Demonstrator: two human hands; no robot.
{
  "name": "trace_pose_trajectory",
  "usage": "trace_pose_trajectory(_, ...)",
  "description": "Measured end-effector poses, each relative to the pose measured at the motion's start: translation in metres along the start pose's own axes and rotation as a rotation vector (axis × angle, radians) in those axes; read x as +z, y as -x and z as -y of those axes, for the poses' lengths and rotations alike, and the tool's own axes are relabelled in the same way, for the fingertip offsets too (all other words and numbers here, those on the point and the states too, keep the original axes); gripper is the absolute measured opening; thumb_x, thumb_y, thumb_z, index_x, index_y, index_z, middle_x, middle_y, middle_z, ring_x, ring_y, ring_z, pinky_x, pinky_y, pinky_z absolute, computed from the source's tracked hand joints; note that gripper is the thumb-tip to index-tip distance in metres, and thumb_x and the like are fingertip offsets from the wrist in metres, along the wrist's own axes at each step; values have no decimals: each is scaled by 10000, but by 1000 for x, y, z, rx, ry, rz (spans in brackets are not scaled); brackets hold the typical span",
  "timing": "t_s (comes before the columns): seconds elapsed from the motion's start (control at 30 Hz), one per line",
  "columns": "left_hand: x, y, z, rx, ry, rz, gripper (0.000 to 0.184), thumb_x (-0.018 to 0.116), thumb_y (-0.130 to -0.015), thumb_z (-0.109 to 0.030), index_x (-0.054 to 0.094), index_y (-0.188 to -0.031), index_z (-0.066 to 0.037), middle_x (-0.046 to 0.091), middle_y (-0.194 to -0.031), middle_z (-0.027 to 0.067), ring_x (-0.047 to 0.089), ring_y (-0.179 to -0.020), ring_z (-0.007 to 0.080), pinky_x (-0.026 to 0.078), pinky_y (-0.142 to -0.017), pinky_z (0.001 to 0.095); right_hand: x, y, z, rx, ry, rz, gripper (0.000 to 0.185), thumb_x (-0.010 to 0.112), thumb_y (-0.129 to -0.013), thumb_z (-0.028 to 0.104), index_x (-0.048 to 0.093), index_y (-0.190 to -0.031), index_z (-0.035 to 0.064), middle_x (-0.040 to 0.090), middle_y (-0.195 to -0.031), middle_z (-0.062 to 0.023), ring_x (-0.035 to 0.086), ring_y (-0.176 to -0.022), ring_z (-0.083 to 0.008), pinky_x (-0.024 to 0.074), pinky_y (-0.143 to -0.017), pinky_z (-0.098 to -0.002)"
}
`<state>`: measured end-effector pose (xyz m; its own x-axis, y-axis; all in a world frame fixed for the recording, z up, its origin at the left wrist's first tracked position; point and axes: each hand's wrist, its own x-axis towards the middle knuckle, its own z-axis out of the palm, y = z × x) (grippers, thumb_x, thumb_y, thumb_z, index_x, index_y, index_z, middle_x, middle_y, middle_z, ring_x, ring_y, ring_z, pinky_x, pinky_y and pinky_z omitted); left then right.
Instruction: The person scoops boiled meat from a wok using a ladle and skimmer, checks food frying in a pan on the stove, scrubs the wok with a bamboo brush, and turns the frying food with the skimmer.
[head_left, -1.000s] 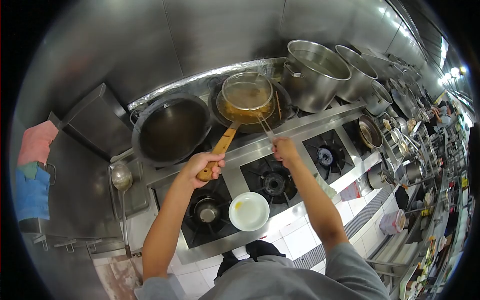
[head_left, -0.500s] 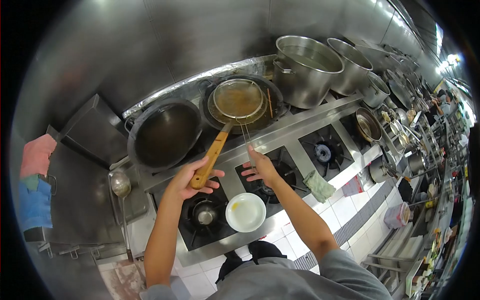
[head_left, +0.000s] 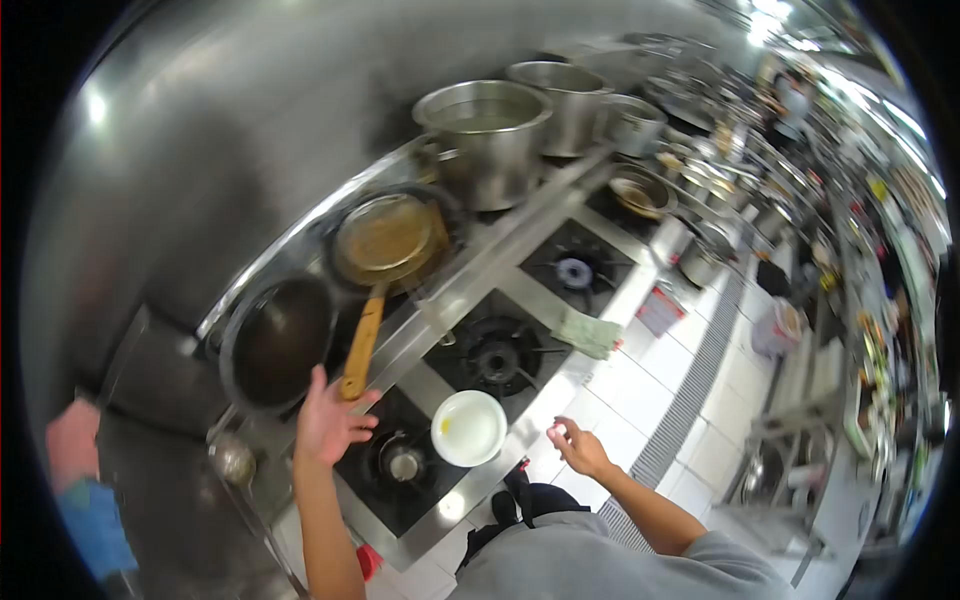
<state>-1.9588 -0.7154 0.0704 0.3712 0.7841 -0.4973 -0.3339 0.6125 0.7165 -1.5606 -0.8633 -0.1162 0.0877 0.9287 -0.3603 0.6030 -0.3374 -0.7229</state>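
Gleaming metal all round me, and over the dark, rounded wok (head_left: 453,215) at the back sits the circular mesh strainer with a thin metal rim (head_left: 385,232), amber-brown showing through its fine weave. Its slim wire handle (head_left: 434,318) slopes down over the smooth steel ledge (head_left: 480,288). Alongside, the thick, yellow-brown wooden handle (head_left: 362,345) points down towards me, rounded at its end. A second dark, bowl-shaped wok (head_left: 283,345) stands to the left of it, and up front there's the glossy white round bowl (head_left: 468,430) with a yellow smear inside, set between black-grated burners. A crumpled pale green cloth (head_left: 588,335) lies at the stove's edge.

Now my fingers! My left hand (head_left: 332,420) is spread wide, palm showing, thumb well clear of the rest, just by the wooden handle's end; I can't tell whether a fingertip brushes it. My right hand (head_left: 580,447) is off beyond the white bowl's right side, fingers loosely curled and blurred; whether the tips meet or pinch anything, I can't tell.
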Motion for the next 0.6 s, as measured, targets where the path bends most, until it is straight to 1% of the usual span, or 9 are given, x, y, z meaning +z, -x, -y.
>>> trace_pose_trajectory(0.03, 12, 11, 3, 49, 5, -132, 736, 348, -887, -696, 500, -1200, -47, 646, -983, 149, 656, -592, 260, 550, -454, 337, 3, 22, -17, 63, 78, -5, 659, 402, -922, 596, 457, -1317, 72, 674, -848, -203, 663, -826, -362, 508, -758, -435)
trace_pose_trajectory(0.13, 6, 33, 31, 271, 10, -406, 794, 467, -848, -693, 441, -1323, -58, 503, -993, 54, 455, -670, 154, 385, -602, 274, 8, 85, -48, 192, 151, -81, 693, 369, -914, 631, 446, -1326, 80, 675, -895, -220, 637, -915, -403, 494, -806, -471)
trace_pose_trajectory(0.2, -36, 34, 64, 493, 134, -605, 643, 561, -871, -582, 467, -1259, -78, 437, -809, -5, 389, -631, 109, 329, -553, 246, 16, 115, -68, 304, 118, -143, 695, 359, -915, 635, 442, -1329, 82, 672, -907, -230, 631, -928, -412, 489, -819, -479)
trace_pose_trajectory(0.3, -17, 61, 90, 772, 138, -993, 289, 594, -911, -378, 522, -841, -107, 378, -670, -35, 346, -546, 90, 301, -501, 235, 29, 145, -102, 439, 72, -203, 707, 349, -912, 644, 437, -1333, 83, 665, -916, -252, 623, -942, -422, 479, -838, -491)
trace_pose_trajectory(0.37, -6, 73, 90, 809, 94, -876, 235, 549, -939, -311, 515, -839, -102, 365, -634, -35, 346, -515, 86, 318, -502, 228, 36, 164, -128, 542, 7, -240, 724, 353, -906, 653, 424, -1341, 78, 661, -901, -265, 625, -939, -420, 479, -835, -492)
trace_pose_trajectory(0.43, 50, 93, 89, 1091, -122, -820, 261, 553, -935, -154, 492, -758, 28, 463, -591, 43, 352, -482, 120, 311, -431, 304, 46, 184, -174, 615, -61, -267, 721, 357, -903, 654, 475, -1306, 69, 657, -906, -274, 615, -956, -428, 469, -850, -495)
trace_pose_trajectory(0.47, 53, 94, 91, 1086, -123, -802, 261, 553, -935, -154, 492, -758, 28, 463, -591, 43, 352, -482, 120, 311, -431, 304, 57, 195, -211, 601, -27, -302, 708, 363, -908, 640, 503, -1279, 52, 654, -913, -278, 633, -907, -419, 491, -815, -482)
trace_pose_trajectory(0.53, 58, 95, 94, 1066, -253, -489, 238, 561, -939, -197, 563, -865, 29, 544, -648, 65, 410, -501, 126, 343, -454, 293, 66, 226, -271, 588, 2, -346, 698, 369, -914, 625, 530, -1252, 36, 652, -920, -282, 651, -859, -411, 513, -780, -469)
trace_pose_trajectory(0.6, 85, 82, 106, 1055, -336, -297, 205, 541, -944, -205, 530, -836, -31, 485, -634, 22, 402, -505, 103, 342, -486, 253, 60, 254, -306, 937, -500, -327, 712, 401, -918, 606, 456, -1300, 8, 662, -881, -213, 684, -667, -274, 554, -552, -386)
